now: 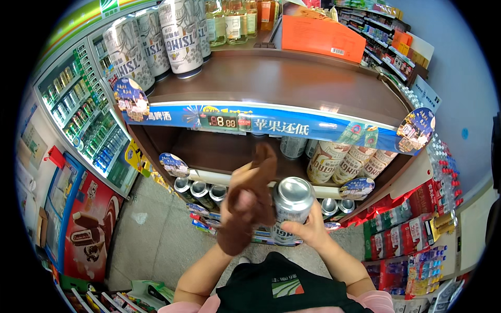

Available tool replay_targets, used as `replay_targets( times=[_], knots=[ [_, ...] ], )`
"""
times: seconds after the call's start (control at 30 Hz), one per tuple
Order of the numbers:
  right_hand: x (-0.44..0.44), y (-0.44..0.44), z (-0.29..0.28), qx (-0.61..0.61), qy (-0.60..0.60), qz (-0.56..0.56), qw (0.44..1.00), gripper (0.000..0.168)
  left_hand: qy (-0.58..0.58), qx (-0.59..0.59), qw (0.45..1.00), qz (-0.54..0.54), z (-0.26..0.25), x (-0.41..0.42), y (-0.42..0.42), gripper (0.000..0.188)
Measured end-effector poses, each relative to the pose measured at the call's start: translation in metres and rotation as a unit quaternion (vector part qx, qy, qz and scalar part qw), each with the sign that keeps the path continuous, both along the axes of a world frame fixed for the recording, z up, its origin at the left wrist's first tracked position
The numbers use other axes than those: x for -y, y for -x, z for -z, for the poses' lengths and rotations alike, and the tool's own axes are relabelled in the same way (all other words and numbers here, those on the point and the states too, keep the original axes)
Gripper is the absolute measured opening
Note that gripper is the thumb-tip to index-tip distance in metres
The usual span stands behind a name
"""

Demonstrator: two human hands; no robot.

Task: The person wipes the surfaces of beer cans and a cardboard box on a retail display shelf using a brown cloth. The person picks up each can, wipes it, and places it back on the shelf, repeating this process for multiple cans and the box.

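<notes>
My left hand (238, 195) grips a brown cloth (250, 207), which is blurred and hangs over the fingers. Beside it, my right hand (311, 229) is wrapped around a silver-topped beer can (293, 205), held upright with its lid towards me. Cloth and can are very close together; whether they touch I cannot tell. Both are in front of a brown display shelf (254, 74). On its top board, at the left, stand several tall white Tsingtao cans (182, 43). Cream-and-brown cans (327, 160) stand on the right of the level below.
Glass bottles (235, 23) and an orange box (321, 39) stand at the back of the top board. A price strip (270, 125) runs along its front edge. Lit drink coolers (78, 109) and an ice-cream freezer (90, 231) are on the left, shrink-wrapped bottle packs (399, 238) on the right.
</notes>
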State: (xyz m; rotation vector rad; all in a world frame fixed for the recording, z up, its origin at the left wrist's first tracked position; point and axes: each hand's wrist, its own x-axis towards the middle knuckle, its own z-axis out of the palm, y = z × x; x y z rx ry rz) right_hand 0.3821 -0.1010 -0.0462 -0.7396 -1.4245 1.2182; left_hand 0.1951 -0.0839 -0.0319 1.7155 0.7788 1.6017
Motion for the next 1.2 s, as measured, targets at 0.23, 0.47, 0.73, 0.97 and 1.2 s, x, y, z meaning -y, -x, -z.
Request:
replay_targets(
  times=[0.23,0.47,0.73,0.97,1.2],
  knots=[
    [0.013,0.015,-0.002,-0.197,0.034,0.049,0.979,0.084,0.037,0.021,0.999,-0.016,-0.005,0.040,-0.031,0.053],
    [0.004,0.016,-0.039,-0.150,0.000,0.032,0.988,0.102,0.522,0.365,0.648,0.418,0.069,0.035,-0.014,0.055],
    [0.018,0.019,-0.045,-0.187,-0.039,0.066,0.979,0.096,0.357,0.181,0.887,0.230,0.020,0.043,0.038,0.028],
    [0.018,0.038,-0.047,0.077,-0.182,0.115,0.973,0.084,0.011,-0.284,0.950,-0.130,-0.052,0.071,0.039,0.089],
    [0.030,0.065,-0.107,0.231,-0.196,0.025,0.953,0.076,-0.047,-0.283,0.942,-0.172,-0.099,0.075,0.075,0.069]
  ],
)
